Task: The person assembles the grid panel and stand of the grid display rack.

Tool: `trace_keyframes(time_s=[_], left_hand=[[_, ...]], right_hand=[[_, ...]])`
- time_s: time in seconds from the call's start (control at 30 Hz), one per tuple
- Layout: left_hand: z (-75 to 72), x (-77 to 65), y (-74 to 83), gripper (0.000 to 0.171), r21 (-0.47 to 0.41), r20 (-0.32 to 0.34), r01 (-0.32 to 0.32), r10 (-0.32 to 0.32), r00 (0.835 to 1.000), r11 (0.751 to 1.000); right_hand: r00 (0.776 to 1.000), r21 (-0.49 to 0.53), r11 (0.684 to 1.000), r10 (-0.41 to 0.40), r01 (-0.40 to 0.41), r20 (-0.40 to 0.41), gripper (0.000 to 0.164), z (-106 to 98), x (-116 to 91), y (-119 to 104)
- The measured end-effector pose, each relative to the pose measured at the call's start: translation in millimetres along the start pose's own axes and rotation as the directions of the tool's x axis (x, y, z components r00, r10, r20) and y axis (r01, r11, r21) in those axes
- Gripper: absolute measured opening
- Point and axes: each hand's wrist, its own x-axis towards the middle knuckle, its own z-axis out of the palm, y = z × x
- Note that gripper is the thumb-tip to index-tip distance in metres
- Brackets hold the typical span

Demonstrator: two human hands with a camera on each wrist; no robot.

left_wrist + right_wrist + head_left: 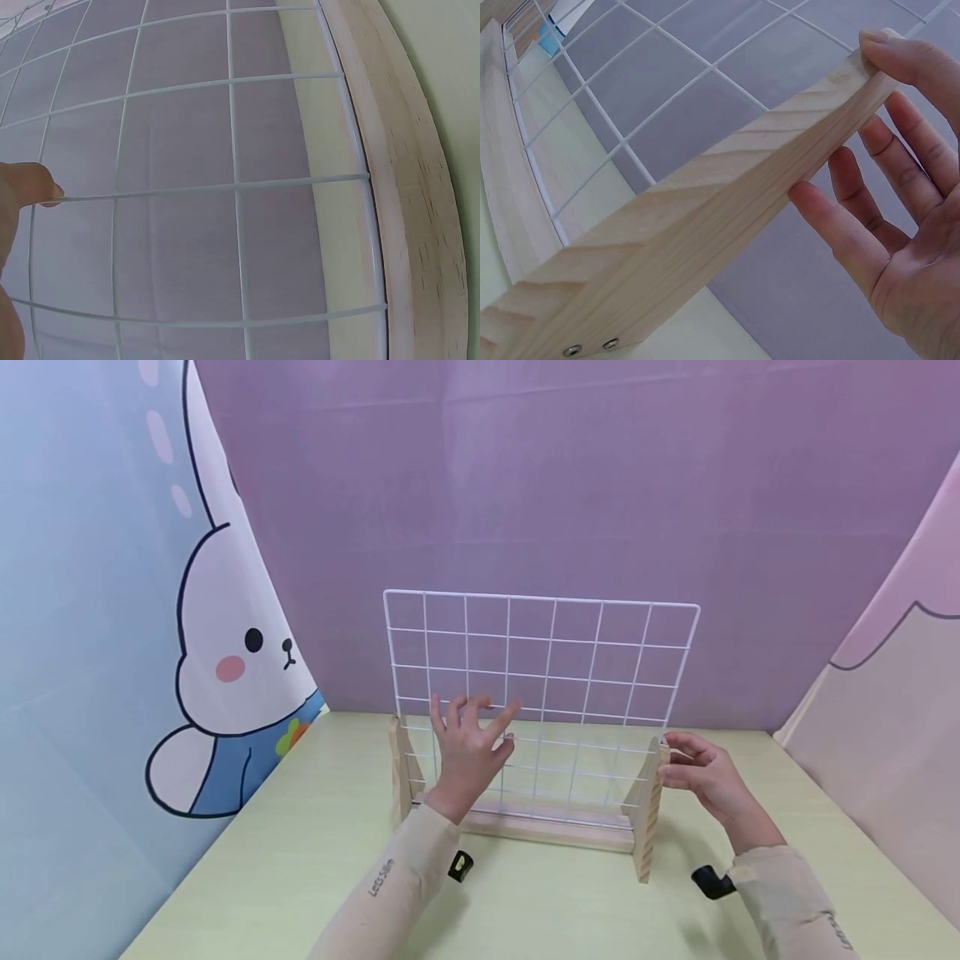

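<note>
A white wire grid panel (570, 639) stands upright, tilted slightly back, in a pale wooden stand. The stand has a base bar (547, 833) and a side piece at each end. My left hand (468, 752) is in front of the grid left of its middle, fingers spread; in the left wrist view one fingertip (54, 196) touches a horizontal wire. At the right end, my right hand (705, 777) holds the top of the right side piece (705, 202). Its thumb (900, 56) lies on the upper edge and its fingers touch the outer face.
The stand rests on a pale yellow-green tabletop (285, 860). Black wrist-worn pieces (712, 882) show beside both sleeves. Behind is a purple backdrop (525, 485); a printed rabbit panel (225, 685) is at left, a pink and cream one (892, 710) at right.
</note>
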Motion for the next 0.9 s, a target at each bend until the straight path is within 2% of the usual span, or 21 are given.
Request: trace_keyframes(time_s=[0.33,0.6,0.9], left_hand=[[-2.4,-3.0,-2.9,0.053,0.005,0.013,-0.026,0.026,1.000,1.000],[-3.0,-9.6,-7.6,0.053,0.016,0.071,-0.070,0.069,0.995,0.997],[-4.7,-12.3,-7.8,0.063,0.013,0.108,-0.080,0.079,0.991,0.997]], right_hand=[[1.000,0.008,1.000,-0.007,0.007,0.005,0.049,-1.0,-0.1,2.0],[1.000,-0.002,1.000,-0.010,0.010,0.012,0.050,-0.5,-0.6,1.3],[1.000,-0.003,1.000,0.004,-0.004,-0.006,0.050,-0.2,-1.2,2.3]])
